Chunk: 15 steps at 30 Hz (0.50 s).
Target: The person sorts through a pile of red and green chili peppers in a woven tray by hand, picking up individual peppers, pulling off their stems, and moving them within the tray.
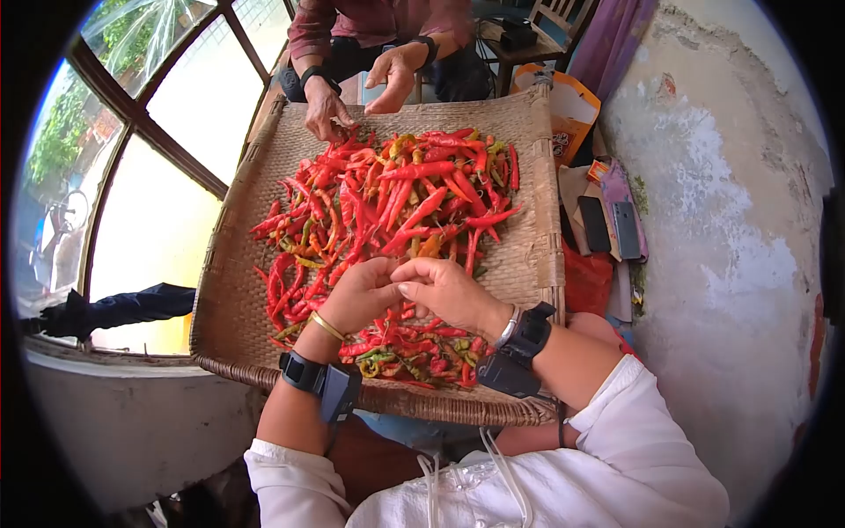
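My left hand (359, 295) and my right hand (453, 292) meet above the near half of a large woven tray (521, 273). The fingers of both are closed in a pinch with the tips together, and whatever is between them is too small or hidden to make out. Under and beyond them lies a heap of red chili peppers (422, 198), some of them green or yellowish. A smaller cluster of chili peppers (414, 352) lies between my wrists and the near rim.
Across the tray, another person's hand (326, 113) touches the far peppers; their other hand (394, 81) hovers nearby. On the right are two phones (626, 231), an orange bag (574, 106), a red bag (587, 282) and a wall (704, 264). A folded dark umbrella (141, 310) lies left.
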Tool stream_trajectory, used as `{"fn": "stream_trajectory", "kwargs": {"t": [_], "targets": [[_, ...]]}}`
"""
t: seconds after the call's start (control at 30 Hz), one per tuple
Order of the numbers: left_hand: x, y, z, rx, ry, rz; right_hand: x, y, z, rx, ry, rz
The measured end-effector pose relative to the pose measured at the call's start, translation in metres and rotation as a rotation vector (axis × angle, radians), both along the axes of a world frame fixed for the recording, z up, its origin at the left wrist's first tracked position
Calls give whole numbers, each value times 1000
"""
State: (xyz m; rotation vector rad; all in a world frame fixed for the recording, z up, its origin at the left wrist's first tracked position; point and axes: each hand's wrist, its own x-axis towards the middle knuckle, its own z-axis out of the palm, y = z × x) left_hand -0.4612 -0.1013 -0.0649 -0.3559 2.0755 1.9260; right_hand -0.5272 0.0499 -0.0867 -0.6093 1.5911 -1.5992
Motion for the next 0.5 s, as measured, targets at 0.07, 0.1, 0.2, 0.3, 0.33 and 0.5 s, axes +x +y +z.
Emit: {"fn": "stream_trajectory", "kwargs": {"t": [0.07,0.1,0.2,0.3,0.33,0.5], "targets": [[5,4,-12,100,127,8,4,2,0,-1,1,23],[7,3,-12,99,121,17,4,3,-1,8,194,40],[6,-8,-8,-66,72,-28,1,6,15,86,503,87],[8,-19,4,-130,-23,-144,-13,9,10,184,834,47],[9,-17,6,-165,48,-176,-19,12,4,237,962,119],[13,-28,12,-62,85,-35,-26,16,4,359,823,226]]}}
